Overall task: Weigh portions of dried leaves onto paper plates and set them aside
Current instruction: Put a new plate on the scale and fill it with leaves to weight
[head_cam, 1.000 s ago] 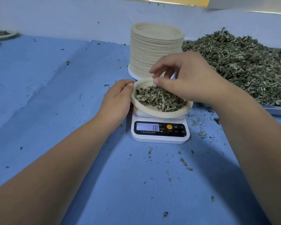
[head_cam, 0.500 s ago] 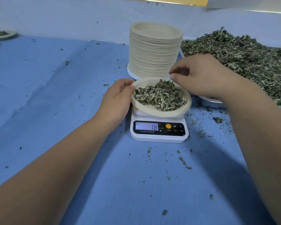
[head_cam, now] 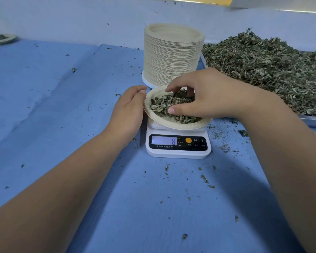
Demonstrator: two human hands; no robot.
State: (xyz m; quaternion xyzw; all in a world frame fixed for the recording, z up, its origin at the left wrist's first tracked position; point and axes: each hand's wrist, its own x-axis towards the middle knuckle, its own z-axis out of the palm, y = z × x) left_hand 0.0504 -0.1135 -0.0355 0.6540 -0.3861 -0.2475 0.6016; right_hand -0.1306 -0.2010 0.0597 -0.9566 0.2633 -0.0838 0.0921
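Note:
A paper plate point(head_cam: 181, 126) with a portion of dried leaves point(head_cam: 161, 105) sits tilted on a small white digital scale point(head_cam: 178, 153); the plate's left rim is raised. The display shows 8. My left hand point(head_cam: 128, 110) holds the plate's left rim, thumb at the edge, with the fingers below hidden. My right hand point(head_cam: 212, 95) is over the plate. Its fingers and thumb curl down round a clump of the leaves. A big heap of dried leaves point(head_cam: 263, 66) lies at the right.
A tall stack of empty paper plates point(head_cam: 171, 57) stands right behind the scale. The heap lies in a metal tray point(head_cam: 314, 123). Filled plates point(head_cam: 2, 38) sit at the far left edge. Leaf crumbs dot the blue cloth point(head_cam: 62, 106).
My right hand came back from beside the plate and dug its fingers into the leaves on it. The scale reading went from 18 to 8. The plate now sits more tilted.

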